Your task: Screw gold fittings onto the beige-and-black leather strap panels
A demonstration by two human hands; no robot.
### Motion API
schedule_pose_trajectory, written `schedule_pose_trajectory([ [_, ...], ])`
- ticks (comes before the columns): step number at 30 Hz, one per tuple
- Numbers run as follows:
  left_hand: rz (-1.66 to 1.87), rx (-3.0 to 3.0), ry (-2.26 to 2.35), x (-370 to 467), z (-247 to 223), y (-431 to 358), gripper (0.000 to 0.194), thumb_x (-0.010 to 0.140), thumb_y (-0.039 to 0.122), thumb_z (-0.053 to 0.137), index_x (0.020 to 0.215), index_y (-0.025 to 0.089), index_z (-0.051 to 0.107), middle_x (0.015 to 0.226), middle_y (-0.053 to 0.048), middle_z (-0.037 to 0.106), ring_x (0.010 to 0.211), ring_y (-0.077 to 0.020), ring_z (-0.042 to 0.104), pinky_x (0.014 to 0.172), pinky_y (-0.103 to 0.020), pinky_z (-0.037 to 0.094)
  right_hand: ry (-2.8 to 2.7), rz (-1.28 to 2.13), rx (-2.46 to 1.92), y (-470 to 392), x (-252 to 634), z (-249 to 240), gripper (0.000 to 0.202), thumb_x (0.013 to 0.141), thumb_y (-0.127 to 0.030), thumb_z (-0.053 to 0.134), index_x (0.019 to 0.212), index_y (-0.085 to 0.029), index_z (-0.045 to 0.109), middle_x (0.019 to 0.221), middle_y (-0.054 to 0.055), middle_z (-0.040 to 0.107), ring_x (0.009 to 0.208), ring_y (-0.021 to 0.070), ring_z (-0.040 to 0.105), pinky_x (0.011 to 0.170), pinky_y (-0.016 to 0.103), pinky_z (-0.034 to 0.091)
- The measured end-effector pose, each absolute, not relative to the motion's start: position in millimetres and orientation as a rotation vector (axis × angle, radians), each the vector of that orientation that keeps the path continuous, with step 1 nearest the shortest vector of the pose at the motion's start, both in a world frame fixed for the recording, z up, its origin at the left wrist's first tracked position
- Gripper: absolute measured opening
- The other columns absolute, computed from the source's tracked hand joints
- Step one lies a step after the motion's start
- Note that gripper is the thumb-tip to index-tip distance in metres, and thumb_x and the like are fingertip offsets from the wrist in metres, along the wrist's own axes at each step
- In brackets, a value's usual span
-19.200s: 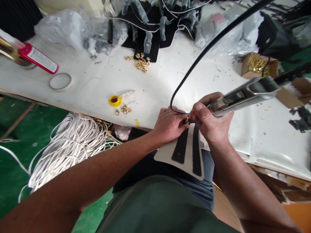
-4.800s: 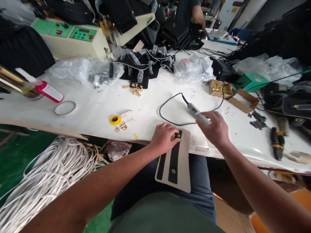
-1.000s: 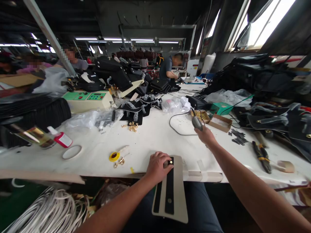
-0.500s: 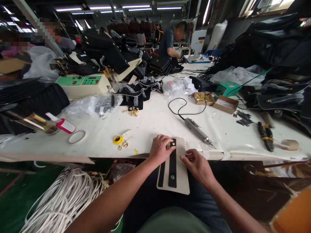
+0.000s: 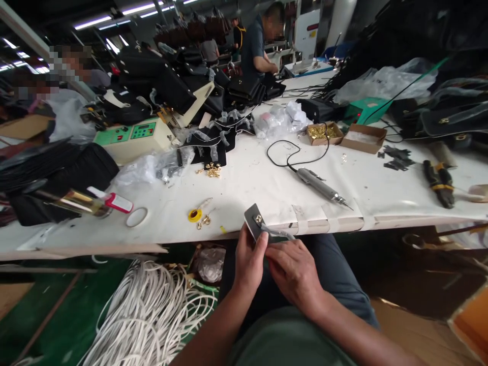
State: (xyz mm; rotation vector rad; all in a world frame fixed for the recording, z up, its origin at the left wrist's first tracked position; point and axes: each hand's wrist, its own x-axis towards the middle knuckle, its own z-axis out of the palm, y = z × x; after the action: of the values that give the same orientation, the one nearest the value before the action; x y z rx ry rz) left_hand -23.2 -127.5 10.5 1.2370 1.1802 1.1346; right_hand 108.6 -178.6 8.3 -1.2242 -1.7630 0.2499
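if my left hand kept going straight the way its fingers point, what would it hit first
Probably the front edge of the white worktable, just beyond the flat beige panel with black straps that the left hand holds, though depth is hard to judge.

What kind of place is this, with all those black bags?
Probably a handbag workshop: black bags are piled up, a box of gold fittings sits on the long white table, and a person works farther along.

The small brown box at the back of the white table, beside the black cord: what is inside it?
The small brown box holds a heap of small gold-coloured metal pieces, piled nearly to its rim. Whatever lies beneath that top layer is covered, and the pieces are too small to identify.
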Motion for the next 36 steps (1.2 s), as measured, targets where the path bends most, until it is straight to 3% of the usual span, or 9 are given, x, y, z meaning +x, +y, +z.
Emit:
schedule_pose_trajectory([
  [3,1.153,1.018,1.359,-26,20,-136,0.049,0.097,0.058,0.063,0.123,0.017,0.073,0.131,-0.012,0.074,0.125,-0.0300,0.067,0.110,-0.041,0.051,-1.844,0.329,-1.121,-184,102,20,0.025,0.098,-0.013,0.064,0.119,-0.026,0.070,0.105,0.005,0.079,0.092,0.0220,0.074,0.081,0.041,0.055],
  [6,1.167,0.946,1.382,-30,27,-136,0.049,0.098,0.060,0.062,0.115,0.017,0.077,0.128,-0.012,0.077,0.126,-0.0300,0.067,0.110,-0.039,0.049,-1.725,0.497,-1.072,-184,109,35,0.021,0.097,-0.016,0.068,0.116,-0.024,0.071,0.104,0.005,0.078,0.093,0.0203,0.074,0.082,0.036,0.058],
  [12,1.118,1.033,1.254,-27,36,-138,0.045,0.098,0.057,0.063,0.118,0.020,0.079,0.124,-0.008,0.078,0.125,-0.0277,0.067,0.108,-0.033,0.050,-1.471,0.548,-1.347,-160,138,45,0.017,0.093,-0.030,0.077,0.109,-0.023,0.075,0.096,0.004,0.074,0.077,0.0174,0.068,0.069,0.031,0.056],
  [19,1.011,1.140,1.246,-20,40,-145,0.046,0.100,0.058,0.060,0.110,0.018,0.079,0.109,-0.008,0.080,0.100,-0.0241,0.070,0.096,-0.031,0.052,-1.335,0.624,-1.309,-155,135,30,0.002,0.094,-0.024,0.075,0.091,-0.024,0.076,0.087,0.001,0.074,0.075,0.0155,0.067,0.068,0.029,0.055],
  [24,0.969,1.202,1.293,-23,39,-142,0.046,0.099,0.059,0.060,0.091,0.017,0.077,0.087,-0.005,0.076,0.089,-0.0228,0.066,0.088,-0.030,0.051,-1.369,0.605,-1.242,-157,136,35,0.004,0.096,-0.022,0.073,0.095,-0.024,0.077,0.090,0.003,0.076,0.081,0.0179,0.071,0.075,0.032,0.058],
  [33,0.797,1.298,1.238,-35,43,-130,0.048,0.098,0.062,0.059,0.083,0.017,0.071,0.077,-0.001,0.069,0.076,-0.0189,0.060,0.075,-0.029,0.047,-1.752,0.764,-1.122,-144,166,39,0.013,0.102,-0.022,0.064,0.104,-0.024,0.077,0.097,0.004,0.072,0.086,0.0168,0.070,0.076,0.030,0.057],
  [36,0.768,1.280,1.195,-37,43,-125,0.046,0.096,0.061,0.063,0.083,0.017,0.071,0.079,-0.001,0.070,0.081,-0.0206,0.062,0.077,-0.029,0.048,-1.885,0.827,-1.070,-136,175,42,0.015,0.103,-0.023,0.062,0.105,-0.024,0.077,0.095,0.004,0.071,0.086,0.0165,0.069,0.077,0.030,0.056],
])
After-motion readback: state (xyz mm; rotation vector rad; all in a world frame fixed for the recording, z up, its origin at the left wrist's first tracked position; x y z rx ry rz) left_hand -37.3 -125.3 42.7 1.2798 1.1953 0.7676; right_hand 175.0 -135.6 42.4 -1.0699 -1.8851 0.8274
